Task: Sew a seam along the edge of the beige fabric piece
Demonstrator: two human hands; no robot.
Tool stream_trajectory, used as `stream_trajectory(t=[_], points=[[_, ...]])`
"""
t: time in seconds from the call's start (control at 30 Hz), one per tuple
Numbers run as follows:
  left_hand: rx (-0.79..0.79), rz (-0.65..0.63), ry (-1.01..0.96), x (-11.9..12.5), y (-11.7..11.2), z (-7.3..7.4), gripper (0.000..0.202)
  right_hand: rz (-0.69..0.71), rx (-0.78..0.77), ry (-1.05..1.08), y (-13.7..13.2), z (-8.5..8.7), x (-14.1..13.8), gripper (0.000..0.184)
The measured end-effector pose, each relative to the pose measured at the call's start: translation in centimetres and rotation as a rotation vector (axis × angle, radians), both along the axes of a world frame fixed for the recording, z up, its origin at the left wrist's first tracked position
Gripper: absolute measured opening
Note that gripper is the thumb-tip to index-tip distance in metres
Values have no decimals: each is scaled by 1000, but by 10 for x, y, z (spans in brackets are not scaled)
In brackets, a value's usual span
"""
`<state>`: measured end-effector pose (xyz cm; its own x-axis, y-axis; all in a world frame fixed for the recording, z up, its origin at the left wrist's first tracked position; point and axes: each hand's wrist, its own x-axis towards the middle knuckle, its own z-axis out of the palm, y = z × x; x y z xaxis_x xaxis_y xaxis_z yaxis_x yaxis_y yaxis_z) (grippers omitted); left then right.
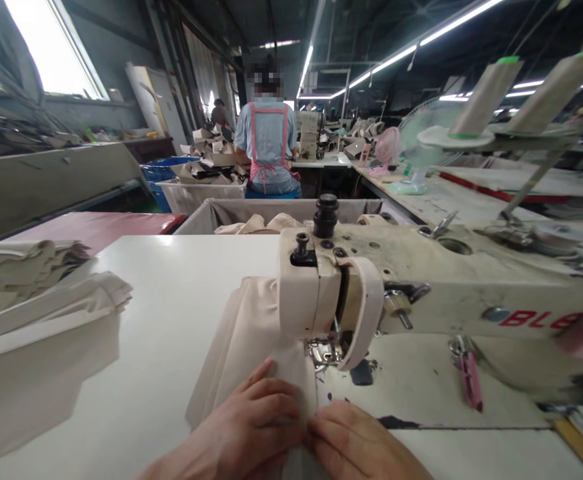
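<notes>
A beige fabric piece (pixel 251 333) lies on the white table, its right edge running under the presser foot (pixel 323 352) of the sewing machine (pixel 421 267). My left hand (pixel 251 420) rests on top of this fabric just in front of the foot, fingers stretched out and pressing down. At the fabric's right edge, my right hand (pixel 354 440) has its fingers closed together, gripping the edge close to my left fingertips. The fingertips of my right hand are partly hidden. The fabric's near end is covered by both hands.
Folded fabric pieces (pixel 46 347) are piled on the left of the table. Pink-handled thread snips (pixel 469 377) lie on the machine bed. Thread cones (pixel 489 97) stand at right. Beyond the machine is a cloth-lined bin (pixel 201 217); a person (pixel 267 140) sits farther ahead.
</notes>
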<state>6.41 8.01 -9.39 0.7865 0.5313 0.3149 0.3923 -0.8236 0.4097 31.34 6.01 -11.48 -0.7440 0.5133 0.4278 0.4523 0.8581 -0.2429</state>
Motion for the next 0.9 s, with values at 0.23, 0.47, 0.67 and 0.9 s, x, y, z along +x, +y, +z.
stream_trajectory(t=[0.23,0.47,0.67,0.9], points=[[-88,11,79,-2,23,20,26,20,170,-74,21,9,-5,39],[-158,32,58,-1,49,16,27,-67,170,-125,21,3,-10,50],[-185,107,53,1,69,17,28,-109,77,-50,17,4,-8,54],[-106,458,85,7,62,22,32,-207,-726,511,-14,5,0,60]])
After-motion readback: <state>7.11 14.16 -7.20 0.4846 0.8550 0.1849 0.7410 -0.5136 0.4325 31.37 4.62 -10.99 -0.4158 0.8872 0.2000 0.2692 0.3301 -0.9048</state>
